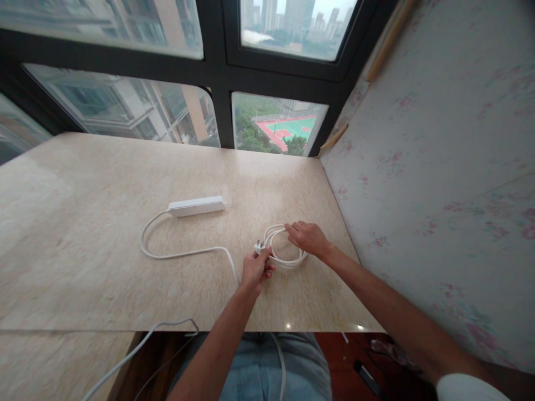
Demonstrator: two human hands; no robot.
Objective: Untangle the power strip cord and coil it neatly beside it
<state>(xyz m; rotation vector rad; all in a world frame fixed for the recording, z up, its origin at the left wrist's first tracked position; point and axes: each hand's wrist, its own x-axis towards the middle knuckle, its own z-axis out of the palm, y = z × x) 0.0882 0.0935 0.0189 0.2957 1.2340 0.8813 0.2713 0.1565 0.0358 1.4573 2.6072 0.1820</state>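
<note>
Near the front of the stone sill, a white power cord (288, 264) lies looped into a coil. My left hand (256, 270) is closed at the coil's left side, gripping the white plug (259, 247), whose metal prongs point up and away. At the coil's upper right, my right hand (308, 237) has its fingers closed round the looped cord. Further back to the left rests a white power strip (196, 206). From its left end the cord bends round and runs toward my left forearm, where it passes out of sight.
The marble-patterned sill (104, 178) ends at a dark-framed window (225, 72). A flowered wall (418, 184) bounds the right side. Another pale cable (137, 348) crosses the front left edge. Below, a cord hangs over my jeans (267, 367), and a dark object (366, 379) lies on the reddish floor.
</note>
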